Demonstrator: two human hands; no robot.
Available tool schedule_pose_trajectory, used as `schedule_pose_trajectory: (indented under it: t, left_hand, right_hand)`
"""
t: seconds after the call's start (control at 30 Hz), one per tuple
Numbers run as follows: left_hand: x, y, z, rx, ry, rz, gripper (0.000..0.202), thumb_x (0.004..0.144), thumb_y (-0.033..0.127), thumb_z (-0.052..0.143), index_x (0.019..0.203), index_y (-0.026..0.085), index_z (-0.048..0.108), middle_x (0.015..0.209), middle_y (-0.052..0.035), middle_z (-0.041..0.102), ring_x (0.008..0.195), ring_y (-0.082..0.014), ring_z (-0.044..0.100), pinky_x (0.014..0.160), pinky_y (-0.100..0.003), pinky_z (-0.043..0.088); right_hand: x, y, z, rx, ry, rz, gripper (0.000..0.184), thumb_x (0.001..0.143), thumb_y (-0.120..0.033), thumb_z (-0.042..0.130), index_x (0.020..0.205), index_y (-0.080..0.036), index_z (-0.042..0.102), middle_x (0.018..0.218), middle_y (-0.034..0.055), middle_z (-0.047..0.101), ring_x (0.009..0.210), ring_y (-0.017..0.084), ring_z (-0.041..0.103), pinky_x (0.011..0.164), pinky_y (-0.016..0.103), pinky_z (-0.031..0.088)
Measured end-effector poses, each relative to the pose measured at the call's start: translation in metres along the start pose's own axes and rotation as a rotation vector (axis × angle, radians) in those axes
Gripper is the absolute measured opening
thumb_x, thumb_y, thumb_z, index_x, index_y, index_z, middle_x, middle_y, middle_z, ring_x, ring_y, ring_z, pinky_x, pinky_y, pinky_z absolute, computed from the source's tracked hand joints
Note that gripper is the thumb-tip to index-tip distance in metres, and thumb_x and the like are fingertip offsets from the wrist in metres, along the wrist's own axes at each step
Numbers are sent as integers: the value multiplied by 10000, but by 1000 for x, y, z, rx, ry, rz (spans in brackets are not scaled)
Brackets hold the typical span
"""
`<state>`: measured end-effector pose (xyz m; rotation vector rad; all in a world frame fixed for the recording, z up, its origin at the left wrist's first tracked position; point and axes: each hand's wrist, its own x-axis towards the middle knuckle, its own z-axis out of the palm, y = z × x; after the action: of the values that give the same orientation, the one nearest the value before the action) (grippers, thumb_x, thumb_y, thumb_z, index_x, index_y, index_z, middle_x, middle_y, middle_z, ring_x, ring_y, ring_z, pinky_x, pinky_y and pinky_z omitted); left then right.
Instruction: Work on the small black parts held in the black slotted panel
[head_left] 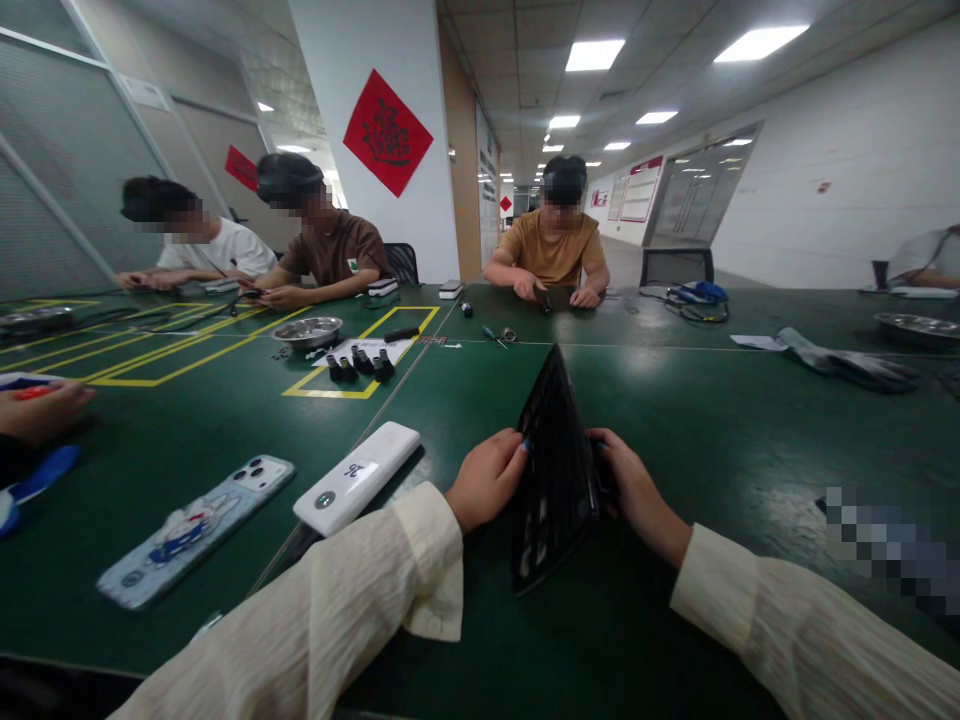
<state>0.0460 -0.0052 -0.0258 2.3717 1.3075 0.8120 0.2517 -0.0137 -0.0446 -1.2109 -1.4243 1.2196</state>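
I hold a flat black perforated panel (553,470) on edge above the green table (712,440), tilted away from me. My left hand (486,478) grips its left side with curled fingers. My right hand (636,492) grips its right side, the fingertips hidden behind the panel. Both arms wear cream sleeves.
A white power bank (357,476) and a phone in a cartoon case (196,526) lie to my left. A metal bowl (317,330), small black parts (361,362) and a screwdriver (492,335) lie farther off. Three people sit across the table; another person's hand (41,408) rests at the left edge. Grey gloves (847,362) lie right.
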Motion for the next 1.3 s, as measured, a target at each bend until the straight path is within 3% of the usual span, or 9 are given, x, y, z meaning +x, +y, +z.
schedule_pose_trajectory:
  t: [0.3,1.3]
  left_hand:
    - [-2,-2,-1,-56,15,-1,356,924,335,193,750,179,462,807,-41,524,788,-167,522,763,-306,416]
    - [1,1,-2,-35,-23,-9,363,927,349,213,722,178,459,755,-35,524,746,-162,514,717,-298,419]
  right_hand:
    - [1,-1,0,-16,7,0,313,841,-374,318,1043,-200,481,686,-10,517,428,96,485,285,171,321]
    - [-1,-4,0,-48,8,-19,313,843,-368,310,1039,-191,479,658,-13,522,419,94,468,295,172,317]
